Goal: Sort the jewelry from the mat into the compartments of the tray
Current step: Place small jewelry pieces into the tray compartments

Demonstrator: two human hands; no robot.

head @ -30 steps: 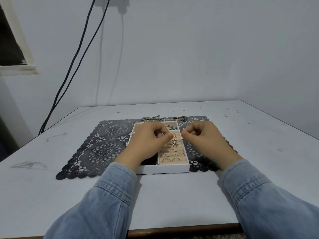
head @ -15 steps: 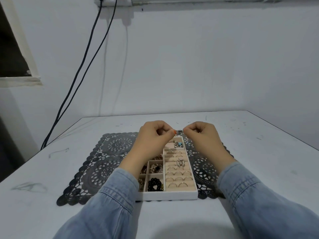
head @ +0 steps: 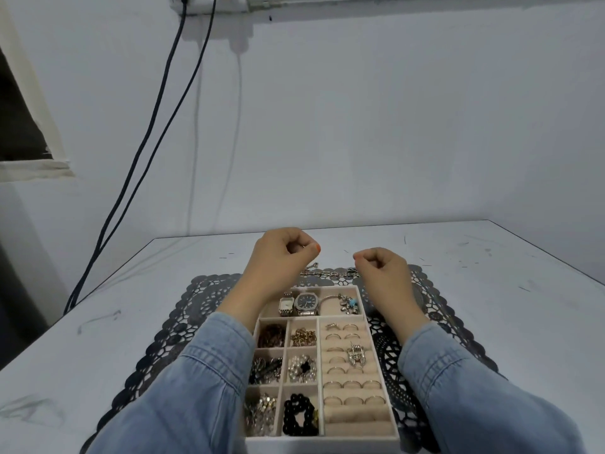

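Past the far-left corner of the tabletop (head: 98,355), two black cables (head: 154,132) hang down the pale wall. The tabletop is white, scuffed and pencil-marked. A black lace-cut mat (head: 196,306) of round medallions lies at its middle, reaching toward the near edge.

Your left hand (head: 281,257) hovers above the mat's far edge in a denim sleeve. Its fingers are curled in and the orange-nailed thumb is pressed to the forefinger; you cannot tell whether anything is pinched there.

The white tray (head: 322,440), lined in beige velvet, sits on the mat between your forearms.
- **Far row:** a rectangular silver watch (head: 286,306), a round dark-dialled watch (head: 307,303) and a thin bangle with a turquoise charm (head: 347,304).
- **Left cells:** these hold brown beads (head: 271,335), gold links (head: 303,336), a pearl cluster (head: 302,368) and a black bead bracelet (head: 299,414).
- **Right section:** this long section is ridged in padded rolls, with slim rings (head: 352,385) tucked between them.

A silver link chain (head: 322,273) lies loose on the mat just beyond the tray's far wall, between your two hands.

Your right hand (head: 383,276) hovers well apart from the left. Its fingers are curled tight and thumb and forefinger meet; what they grip, if anything, is too fine to see.
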